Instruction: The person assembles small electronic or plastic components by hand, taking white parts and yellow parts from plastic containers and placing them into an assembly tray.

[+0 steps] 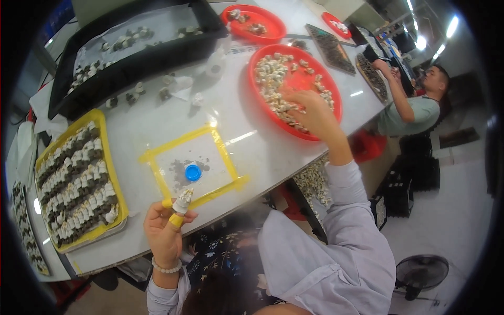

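Observation:
My left hand (165, 226) is closed round a small white figurine (183, 201), held upright near the table's front edge. Yellow covers wrap its thumb and a fingertip. Just beyond it, a blue cap (192, 172) stands on the wet-spotted table inside a yellow tape frame (223, 147). My right hand (313, 113) reaches into a large red tray (336, 97) of small white pieces (270, 73). Its fingers are bent together with their tips down among the pieces; whatever they pinch is hidden.
On the left, a yellow tray (122, 191) holds rows of white-and-dark figurines. A black bin (210, 44) with more figurines stands behind. A smaller red tray (275, 21) lies at the back. On the right, a co-worker (412, 113) sits at the table; a fan (421, 273) stands below.

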`<state>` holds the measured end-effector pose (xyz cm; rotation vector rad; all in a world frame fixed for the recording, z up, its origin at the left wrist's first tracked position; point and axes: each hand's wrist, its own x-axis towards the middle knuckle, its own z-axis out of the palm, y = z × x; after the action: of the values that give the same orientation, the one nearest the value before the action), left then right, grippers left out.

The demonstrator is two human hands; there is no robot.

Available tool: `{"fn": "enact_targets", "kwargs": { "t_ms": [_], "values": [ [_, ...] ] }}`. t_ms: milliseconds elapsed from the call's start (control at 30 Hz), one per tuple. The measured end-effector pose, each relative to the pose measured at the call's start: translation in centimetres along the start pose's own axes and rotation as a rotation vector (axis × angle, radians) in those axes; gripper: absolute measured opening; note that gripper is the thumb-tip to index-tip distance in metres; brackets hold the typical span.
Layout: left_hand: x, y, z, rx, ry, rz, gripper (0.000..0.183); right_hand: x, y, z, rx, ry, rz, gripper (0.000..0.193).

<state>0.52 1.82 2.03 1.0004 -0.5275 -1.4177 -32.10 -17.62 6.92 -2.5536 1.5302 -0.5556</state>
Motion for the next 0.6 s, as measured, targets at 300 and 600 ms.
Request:
{"fn": "enact_targets", "kwargs": {
  "t_ms": [300,600],
  "values": [
    [-3.1,7.6,-9.3,0.624,0.325,0.575,0.024,-0.1,3.2,0.3,-0.144,0.04,0.186,0.023],
    [-4.0,13.1,-14.5,1.303,0.157,0.501,0.025,0.0,-6.7,3.0,1.01,-0.211,0.103,0.024]
  ]
}}
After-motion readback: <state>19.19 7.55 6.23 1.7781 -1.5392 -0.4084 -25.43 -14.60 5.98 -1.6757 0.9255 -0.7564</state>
